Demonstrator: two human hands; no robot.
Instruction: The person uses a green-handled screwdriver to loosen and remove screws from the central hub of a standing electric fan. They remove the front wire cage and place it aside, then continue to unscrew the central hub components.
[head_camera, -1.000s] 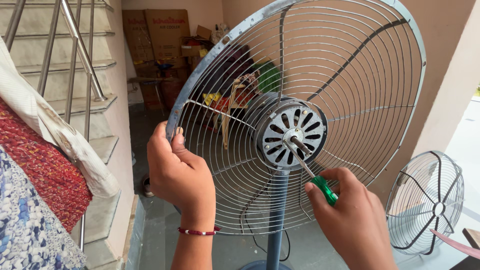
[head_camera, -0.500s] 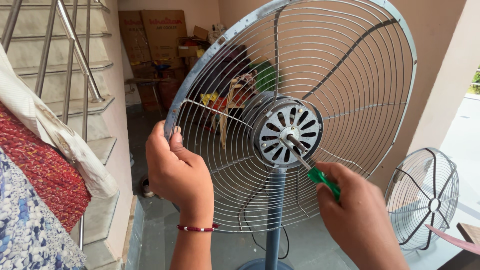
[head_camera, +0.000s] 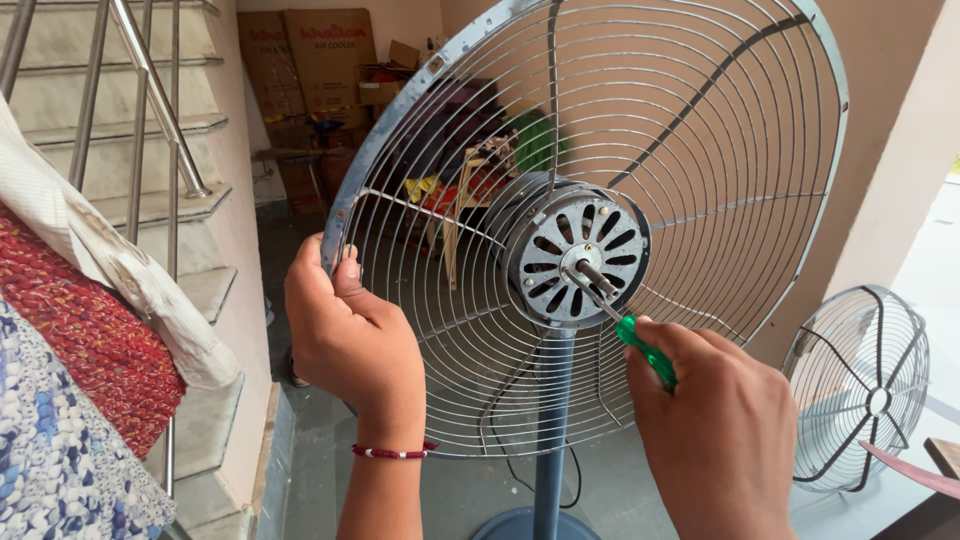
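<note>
A pedestal fan stands in front of me with its blades off. Its rear wire guard (head_camera: 700, 130) is round, with a grey rim. In the middle sits the silver slotted motor housing (head_camera: 578, 260) with a bare shaft. My left hand (head_camera: 345, 335) grips the guard's left rim, thumb over the wires. My right hand (head_camera: 715, 435) holds a green-handled screwdriver (head_camera: 645, 350). Its metal tip rests against the motor face just below the shaft.
The fan's blue-grey pole (head_camera: 550, 430) runs down to a round base. A second wire guard (head_camera: 860, 390) leans at the right on the floor. Stairs with a steel railing (head_camera: 150, 110) and draped cloths (head_camera: 90, 330) fill the left. Cardboard boxes (head_camera: 310, 60) stand at the back.
The view has shifted slightly, so the fan sits a little higher and more to the left in the frame. My right hand with the screwdriver has moved slightly. My left hand stays on the rim.
</note>
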